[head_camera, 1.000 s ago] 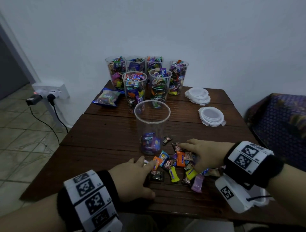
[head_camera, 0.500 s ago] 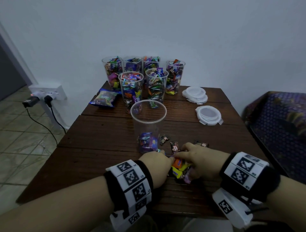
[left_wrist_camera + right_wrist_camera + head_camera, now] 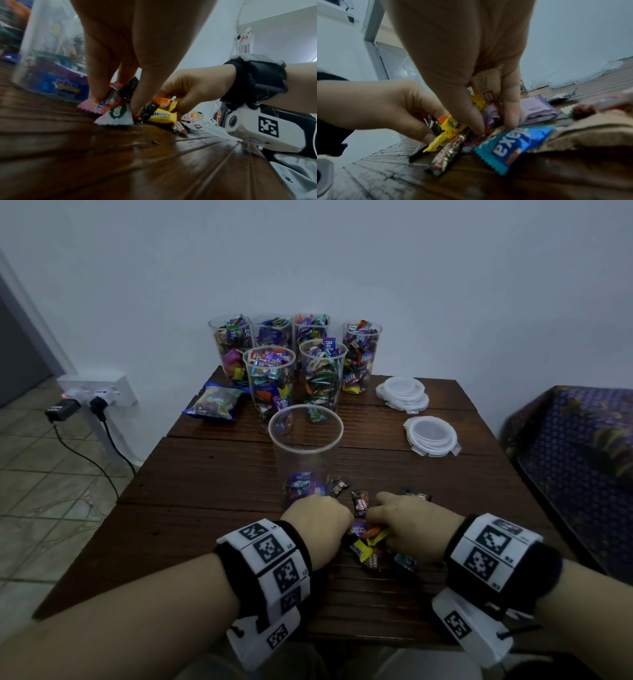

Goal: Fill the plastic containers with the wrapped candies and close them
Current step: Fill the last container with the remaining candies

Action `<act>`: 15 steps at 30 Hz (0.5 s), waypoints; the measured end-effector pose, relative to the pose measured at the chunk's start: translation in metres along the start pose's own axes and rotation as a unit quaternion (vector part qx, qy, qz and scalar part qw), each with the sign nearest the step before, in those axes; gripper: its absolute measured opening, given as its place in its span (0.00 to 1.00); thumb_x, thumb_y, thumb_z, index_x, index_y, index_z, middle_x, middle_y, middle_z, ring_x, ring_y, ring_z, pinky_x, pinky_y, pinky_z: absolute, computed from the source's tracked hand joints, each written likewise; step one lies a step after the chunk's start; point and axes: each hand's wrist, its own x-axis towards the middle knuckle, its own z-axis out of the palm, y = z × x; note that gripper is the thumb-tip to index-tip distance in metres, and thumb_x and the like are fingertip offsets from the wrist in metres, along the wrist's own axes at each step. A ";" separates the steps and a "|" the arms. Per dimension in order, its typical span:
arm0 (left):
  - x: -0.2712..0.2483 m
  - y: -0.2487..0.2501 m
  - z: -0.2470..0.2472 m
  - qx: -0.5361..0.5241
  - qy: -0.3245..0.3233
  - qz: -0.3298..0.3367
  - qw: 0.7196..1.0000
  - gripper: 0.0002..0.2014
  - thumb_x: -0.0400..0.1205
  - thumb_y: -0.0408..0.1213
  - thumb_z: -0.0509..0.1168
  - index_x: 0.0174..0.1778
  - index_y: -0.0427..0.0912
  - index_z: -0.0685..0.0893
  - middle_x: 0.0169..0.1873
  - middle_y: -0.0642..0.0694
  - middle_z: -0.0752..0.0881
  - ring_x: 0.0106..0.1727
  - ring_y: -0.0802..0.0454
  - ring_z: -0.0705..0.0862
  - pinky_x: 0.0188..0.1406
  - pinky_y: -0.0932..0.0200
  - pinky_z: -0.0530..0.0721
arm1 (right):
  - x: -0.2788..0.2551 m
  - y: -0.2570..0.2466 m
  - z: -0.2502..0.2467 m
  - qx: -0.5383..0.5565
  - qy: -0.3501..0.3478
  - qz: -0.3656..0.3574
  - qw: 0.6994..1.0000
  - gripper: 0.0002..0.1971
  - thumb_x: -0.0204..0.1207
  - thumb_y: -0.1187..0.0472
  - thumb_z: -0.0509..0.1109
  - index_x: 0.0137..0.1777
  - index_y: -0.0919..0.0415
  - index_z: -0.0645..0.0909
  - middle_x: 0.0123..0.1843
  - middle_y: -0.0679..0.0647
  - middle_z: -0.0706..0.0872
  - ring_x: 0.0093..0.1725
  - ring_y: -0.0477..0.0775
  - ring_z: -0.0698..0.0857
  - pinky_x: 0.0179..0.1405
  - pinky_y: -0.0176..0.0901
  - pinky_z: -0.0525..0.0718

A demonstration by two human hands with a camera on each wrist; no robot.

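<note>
A clear plastic container (image 3: 305, 453) stands mid-table with a few wrapped candies at its bottom. Just in front of it lies a small pile of wrapped candies (image 3: 368, 544). My left hand (image 3: 337, 523) and right hand (image 3: 380, 525) press in on the pile from either side, fingers curled down. In the left wrist view the left hand's fingertips (image 3: 135, 108) pinch several candies (image 3: 116, 112) against the table beside the container (image 3: 51, 54). In the right wrist view the right hand (image 3: 493, 125) grips purple and yellow candies, with a blue wrapper (image 3: 513, 146) lying in front.
Several candy-filled containers (image 3: 294, 361) stand at the table's back by the wall, with a candy bag (image 3: 214, 404) to their left. Two stacks of white lids (image 3: 402, 393) (image 3: 431, 436) lie at the right. Loose candies (image 3: 359, 501) sit behind the hands. A patterned seat (image 3: 575, 460) adjoins the right edge.
My left hand has moved right from lying flat on the table into the pile. Both hands have closed together and bunched the spread candies between them.
</note>
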 end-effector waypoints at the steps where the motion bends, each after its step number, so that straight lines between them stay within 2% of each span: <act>1: 0.000 -0.001 0.000 -0.004 0.002 -0.001 1.000 0.16 0.84 0.32 0.57 0.66 0.43 0.80 0.61 0.40 0.80 0.61 0.40 0.80 0.54 0.48 0.79 | 0.000 0.000 0.000 0.002 0.002 -0.001 1.000 0.18 0.77 0.65 0.63 0.67 0.55 0.76 0.62 0.54 0.72 0.59 0.57 0.79 0.54 0.42 0.75; 4: -0.001 -0.004 0.001 -0.021 0.018 -0.004 1.000 0.15 0.84 0.32 0.56 0.64 0.41 0.81 0.60 0.40 0.79 0.61 0.40 0.80 0.56 0.47 0.79 | 0.000 0.001 -0.002 0.015 0.015 -0.002 1.000 0.16 0.77 0.65 0.63 0.63 0.55 0.78 0.61 0.53 0.74 0.60 0.56 0.79 0.57 0.43 0.75; 7: -0.004 -0.006 0.001 -0.034 0.035 -0.009 0.999 0.14 0.83 0.32 0.57 0.63 0.41 0.81 0.59 0.41 0.79 0.60 0.40 0.80 0.57 0.48 0.81 | -0.001 0.003 -0.004 0.026 0.028 0.002 0.999 0.15 0.78 0.65 0.62 0.62 0.56 0.79 0.59 0.52 0.74 0.60 0.55 0.78 0.54 0.40 0.73; 10: -0.008 -0.009 -0.001 -0.044 0.058 -0.006 0.997 0.14 0.84 0.34 0.58 0.64 0.42 0.82 0.59 0.42 0.80 0.60 0.43 0.80 0.57 0.49 0.80 | -0.003 0.005 -0.009 0.038 0.036 0.007 0.999 0.11 0.78 0.64 0.64 0.58 0.57 0.80 0.51 0.48 0.70 0.57 0.55 0.78 0.51 0.41 0.73; 15: -0.019 -0.017 -0.007 -0.089 0.098 -0.007 0.991 0.12 0.83 0.38 0.61 0.60 0.43 0.84 0.57 0.45 0.81 0.59 0.45 0.80 0.57 0.50 0.80 | -0.007 0.008 -0.021 0.063 0.063 0.005 0.996 0.08 0.75 0.63 0.67 0.53 0.58 0.80 0.47 0.46 0.71 0.50 0.51 0.76 0.54 0.43 0.75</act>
